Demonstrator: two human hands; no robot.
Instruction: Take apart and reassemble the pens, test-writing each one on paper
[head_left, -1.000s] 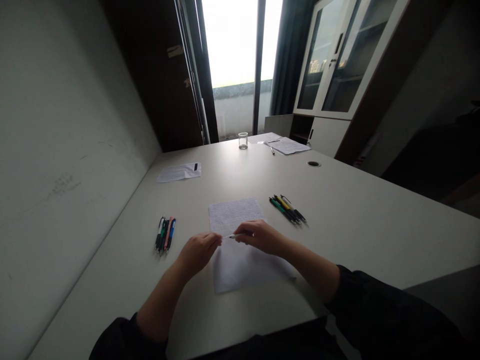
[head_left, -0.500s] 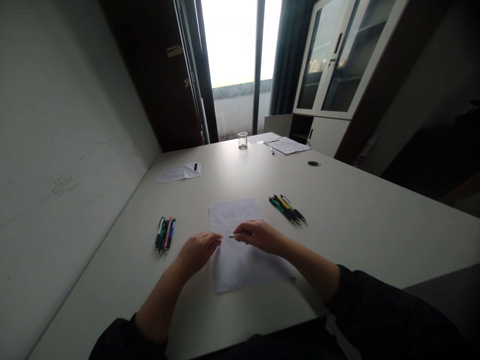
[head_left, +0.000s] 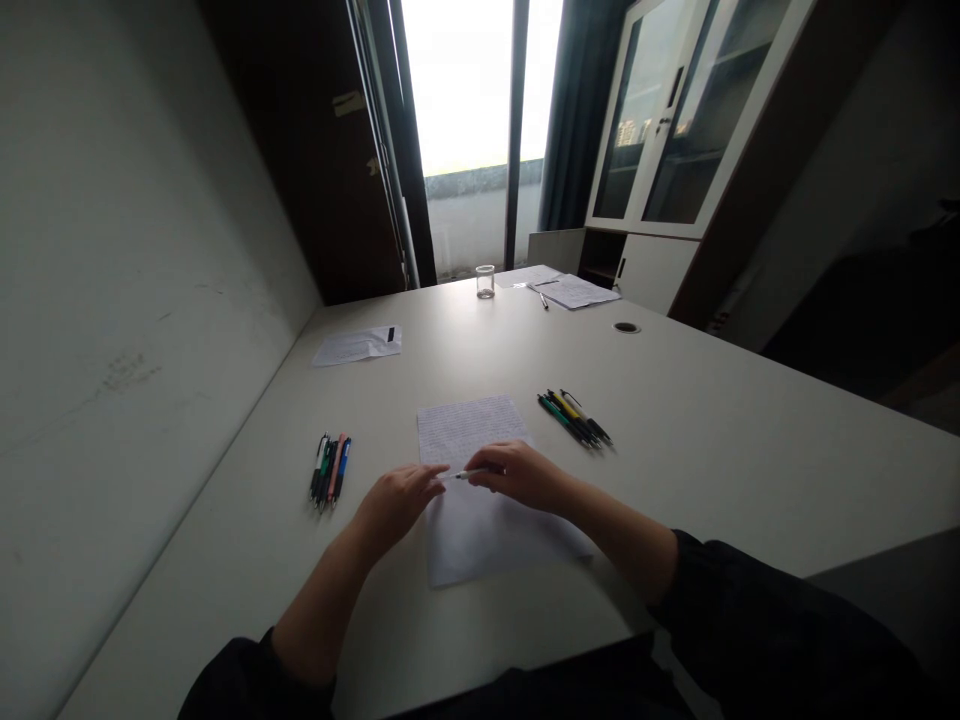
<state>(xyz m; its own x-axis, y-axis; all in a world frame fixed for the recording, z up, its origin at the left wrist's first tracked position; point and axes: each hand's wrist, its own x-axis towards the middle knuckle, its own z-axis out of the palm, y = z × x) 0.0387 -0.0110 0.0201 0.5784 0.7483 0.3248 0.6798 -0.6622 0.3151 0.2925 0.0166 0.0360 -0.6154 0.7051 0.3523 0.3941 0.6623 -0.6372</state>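
Over a sheet of handwritten paper, my right hand grips a slim pen that points left. The fingertips of my left hand are closed on the pen's clear left end. To the left lies a row of several pens, among them green, pink and blue ones. Another group of several pens, green, yellow and white, rests to the right of the paper.
On the white table, a glass cup stands near the far edge, with papers and a pen beside it. Another paper lies at the back left. A wall borders the left side.
My right hand has shifted very slightly left with the pen, and my left fingertips have moved a little. The pens and papers on the table have not moved.
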